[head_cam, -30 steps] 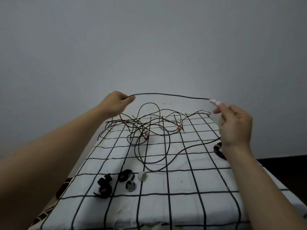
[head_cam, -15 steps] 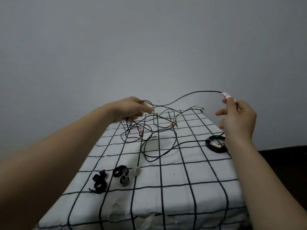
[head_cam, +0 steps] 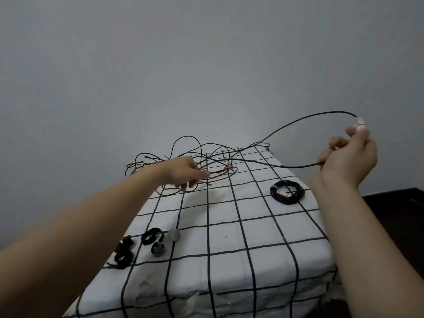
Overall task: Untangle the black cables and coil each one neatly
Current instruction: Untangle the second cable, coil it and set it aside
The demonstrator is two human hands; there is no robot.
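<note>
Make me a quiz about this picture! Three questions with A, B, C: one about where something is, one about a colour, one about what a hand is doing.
1. Where is the coiled cable? A) by the right edge of the cloth B) on the floor C) on the wall
2. What colour are the cloth's lines? A) red B) green C) black
3. What is the right hand doing? A) lying flat B) pinching a cable's taped end in the air C) holding a cup

1 A: the coil sits by that edge. 2 C: a black grid on white. 3 B: it holds the white-and-red end up high.
</note>
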